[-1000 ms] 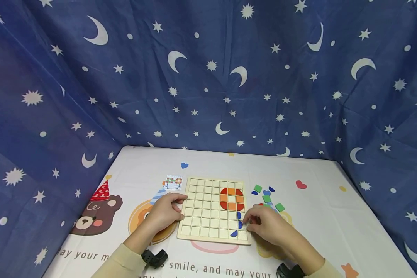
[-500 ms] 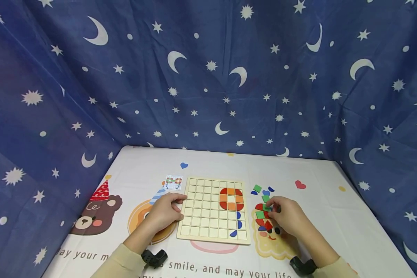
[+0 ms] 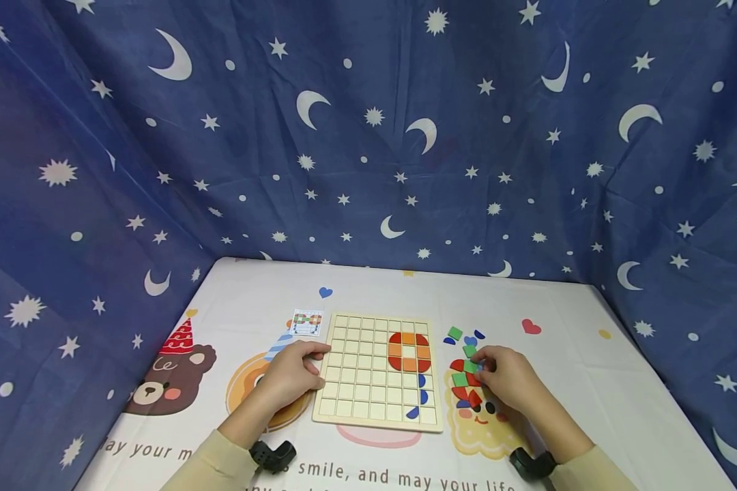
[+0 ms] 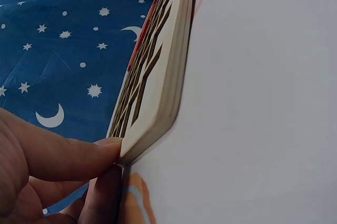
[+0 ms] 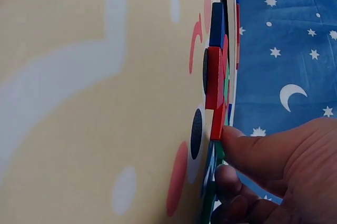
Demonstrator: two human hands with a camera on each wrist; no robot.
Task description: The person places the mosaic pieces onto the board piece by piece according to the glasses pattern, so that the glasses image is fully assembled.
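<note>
A pale wooden grid board lies in the middle of the table. A ring of red and orange pieces sits in its upper right part, with several blue half-round pieces below. My left hand rests its fingertips against the board's left edge; in the left wrist view the thumb touches the board's corner. My right hand is at the loose pile of red, green and blue pieces, right of the board. Its thumb touches or nearly touches a red piece, with the other fingers apart from it.
A small printed pattern card lies at the board's upper left corner. A green square and blue half-rounds lie behind the pile. Blue star-patterned cloth stands around the back and sides of the printed tablecloth.
My right hand has left the lower right edge of the board and moved right to the pile, where its fingers have shifted slightly. The left hand and the board hold their place.
</note>
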